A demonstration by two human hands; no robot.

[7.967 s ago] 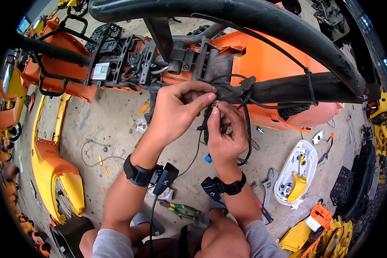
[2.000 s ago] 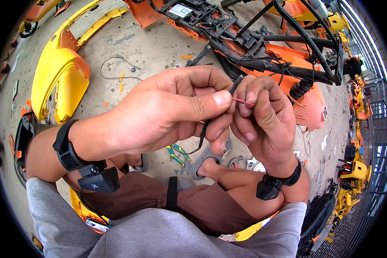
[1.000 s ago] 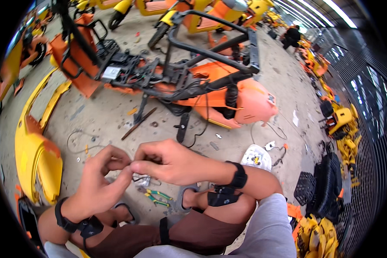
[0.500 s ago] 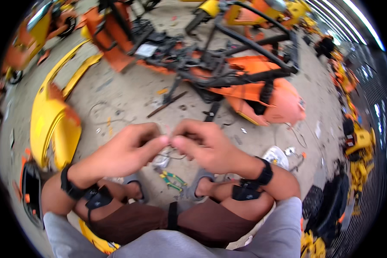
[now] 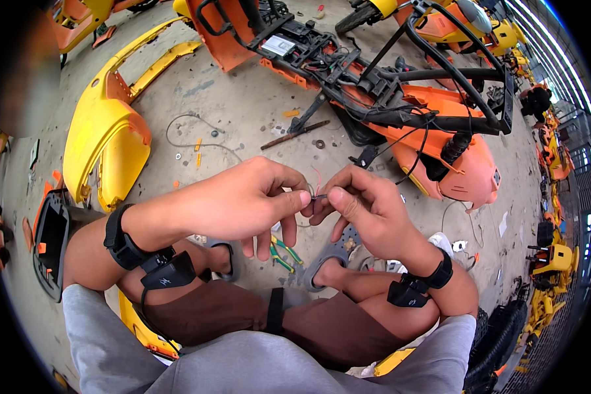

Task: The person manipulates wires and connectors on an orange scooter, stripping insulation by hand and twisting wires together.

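Note:
Thin wires [image 5: 317, 196] with a dark covering run between my fingertips, and a fine pink-red strand sticks up from them. My left hand [image 5: 240, 200] pinches them between thumb and index finger, its other fingers curled loosely below. From the other side my right hand [image 5: 371, 210] pinches the same wires, thumb on top. The exact join between the fingertips is too small to make out. Below the hands, on the floor between my feet, lie pliers [image 5: 282, 255] with green and yellow handles, partly covered by my left hand's fingers.
Ahead stands a stripped scooter frame [image 5: 374, 82] with orange panels and hanging cables. A curved yellow body panel [image 5: 105, 148] lies at left, near a black-and-orange bin-like part [image 5: 49, 230]. A rusty rod [image 5: 295, 134] and small scraps dot the concrete floor. Yellow parts [image 5: 551, 259] line the right side.
The view has shifted, so the floor and scooter frame sit farther right and higher. Both hands have moved right in the picture, still pinching at the fingertips; the wires now show more clearly.

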